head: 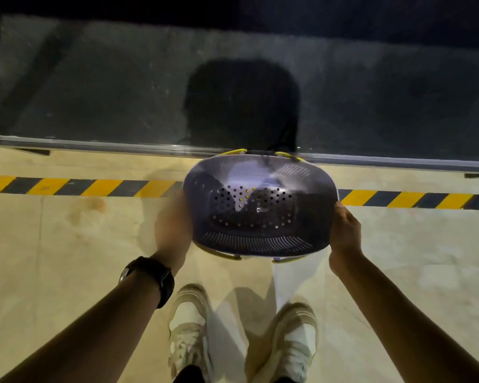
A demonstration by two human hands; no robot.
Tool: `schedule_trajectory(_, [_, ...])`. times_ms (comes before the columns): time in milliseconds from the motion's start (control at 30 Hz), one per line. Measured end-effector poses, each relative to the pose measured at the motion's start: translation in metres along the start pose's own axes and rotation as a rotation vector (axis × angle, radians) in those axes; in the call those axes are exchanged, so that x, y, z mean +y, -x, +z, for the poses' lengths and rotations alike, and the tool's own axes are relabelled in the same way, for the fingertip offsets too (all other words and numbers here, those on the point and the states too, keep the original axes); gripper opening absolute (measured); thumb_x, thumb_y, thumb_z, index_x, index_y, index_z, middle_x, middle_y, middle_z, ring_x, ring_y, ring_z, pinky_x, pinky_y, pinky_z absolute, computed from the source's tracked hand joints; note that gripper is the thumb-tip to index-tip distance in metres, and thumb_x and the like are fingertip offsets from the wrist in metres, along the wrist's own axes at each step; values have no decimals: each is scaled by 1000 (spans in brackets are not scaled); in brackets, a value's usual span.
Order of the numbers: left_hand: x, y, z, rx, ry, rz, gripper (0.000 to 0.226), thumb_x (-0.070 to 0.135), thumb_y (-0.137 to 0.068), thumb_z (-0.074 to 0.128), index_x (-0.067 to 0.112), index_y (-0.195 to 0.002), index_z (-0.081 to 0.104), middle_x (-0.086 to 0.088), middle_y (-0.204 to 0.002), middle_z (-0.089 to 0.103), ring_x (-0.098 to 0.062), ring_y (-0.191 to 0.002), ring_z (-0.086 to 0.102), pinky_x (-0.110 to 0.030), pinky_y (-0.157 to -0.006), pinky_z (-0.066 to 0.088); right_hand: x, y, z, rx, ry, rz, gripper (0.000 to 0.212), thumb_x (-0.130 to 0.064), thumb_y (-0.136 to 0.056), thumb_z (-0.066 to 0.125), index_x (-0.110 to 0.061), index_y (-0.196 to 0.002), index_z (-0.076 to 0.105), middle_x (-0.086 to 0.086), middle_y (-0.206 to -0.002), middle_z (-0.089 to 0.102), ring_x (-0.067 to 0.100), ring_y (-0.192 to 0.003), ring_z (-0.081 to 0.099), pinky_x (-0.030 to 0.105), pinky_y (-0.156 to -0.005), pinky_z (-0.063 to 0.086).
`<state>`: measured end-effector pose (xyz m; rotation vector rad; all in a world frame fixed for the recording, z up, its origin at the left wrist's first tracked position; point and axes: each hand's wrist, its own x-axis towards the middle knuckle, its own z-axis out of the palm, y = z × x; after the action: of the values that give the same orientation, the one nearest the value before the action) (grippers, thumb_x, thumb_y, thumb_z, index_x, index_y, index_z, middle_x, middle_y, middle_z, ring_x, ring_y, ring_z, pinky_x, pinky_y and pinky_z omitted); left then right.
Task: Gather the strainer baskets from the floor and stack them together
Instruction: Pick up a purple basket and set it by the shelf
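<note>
A pale lilac strainer basket (260, 205) with round holes in its bottom and slots along its walls hangs in the air in front of me, open side up. Yellow handle edges show under its rim at the far and near sides, as if other baskets sit nested beneath it. My left hand (173, 219), blurred and with a black watch on the wrist, holds the basket's left side. My right hand (344, 230) grips its right rim.
I stand on a beige floor (67, 258) in pale sneakers (188, 327). A yellow and black hazard stripe (80, 186) crosses the floor ahead. Beyond it a metal sill (108, 146) borders a dark glass panel or lower dark area (122, 87).
</note>
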<state>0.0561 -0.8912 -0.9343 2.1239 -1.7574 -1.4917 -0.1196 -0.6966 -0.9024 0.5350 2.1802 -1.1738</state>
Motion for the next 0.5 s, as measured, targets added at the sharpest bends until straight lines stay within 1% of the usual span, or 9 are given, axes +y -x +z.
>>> schedule_trajectory(67, [-2, 1, 0, -18, 15, -5, 62, 66, -97, 35, 19, -70, 66, 7, -72, 70, -21, -71, 61, -32, -63, 48, 2, -3, 0, 9, 1, 17, 36, -22, -101, 39, -16, -74, 61, -4, -76, 64, 14, -70, 53, 25, -57, 39])
schedule_trajectory(133, [-1, 1, -1, -48, 44, -30, 62, 66, -97, 36, 19, -73, 68, 5, -75, 72, -29, -80, 67, -43, -74, 58, 0, -5, -2, -4, 11, 35, 34, -23, -102, 40, -17, -77, 61, -3, -77, 64, 15, -71, 54, 25, -57, 40])
schedule_trajectory(200, [0, 0, -2, -86, 36, -59, 57, 64, -98, 36, 22, -76, 68, 2, -80, 74, -33, -86, 69, -54, -83, 58, -3, -9, -6, -52, -6, 69, 28, -25, -103, 43, -14, -87, 62, 1, -82, 66, 18, -75, 56, 28, -60, 43])
schedule_trajectory(267, [4, 1, -5, -135, 2, -87, 52, 61, -100, 35, 25, -83, 68, -4, -91, 75, -34, -90, 68, -58, -85, 57, -10, -12, -12, -96, -51, 139, 26, -28, -104, 44, -12, -94, 62, 3, -88, 67, 20, -80, 58, 32, -67, 46])
schedule_trajectory(333, [9, 3, -9, -181, -32, -112, 47, 58, -100, 36, 24, -108, 66, -11, -110, 72, -37, -101, 66, -58, -88, 56, -22, -11, -15, -92, -109, 216, 26, -24, -104, 41, -10, -94, 61, 2, -86, 65, 18, -76, 58, 29, -65, 48])
schedule_trajectory(400, [17, 8, -17, -187, -125, -78, 56, 57, -99, 41, 17, -138, 51, -15, -130, 64, -39, -115, 61, -57, -95, 52, -35, -5, -16, -42, -110, 194, 24, -17, -104, 41, -5, -108, 61, 8, -90, 64, 19, -75, 60, 27, -60, 52])
schedule_trajectory(433, [23, 13, -24, -164, -242, 7, 63, 59, -98, 43, 15, -144, 45, -15, -136, 60, -38, -119, 59, -55, -98, 51, -40, 0, -17, 1, -29, 114, 26, -14, -102, 43, -1, -118, 60, 15, -101, 66, 27, -86, 63, 32, -69, 56])
schedule_trajectory(467, [29, 19, -33, -121, -373, 124, 69, 61, -95, 44, 14, -146, 42, -14, -140, 57, -37, -121, 57, -52, -99, 50, -45, 7, -21, 37, 99, -2, 32, -13, -100, 47, 2, -128, 56, 21, -119, 62, 35, -105, 61, 39, -86, 54])
schedule_trajectory(500, [38, 28, -43, -75, -479, 255, 72, 63, -93, 46, 14, -146, 41, -14, -142, 54, -36, -122, 56, -51, -98, 50, -51, 15, -25, 36, 248, -133, 42, -15, -97, 53, 0, -136, 51, 22, -133, 54, 38, -120, 54, 43, -101, 47])
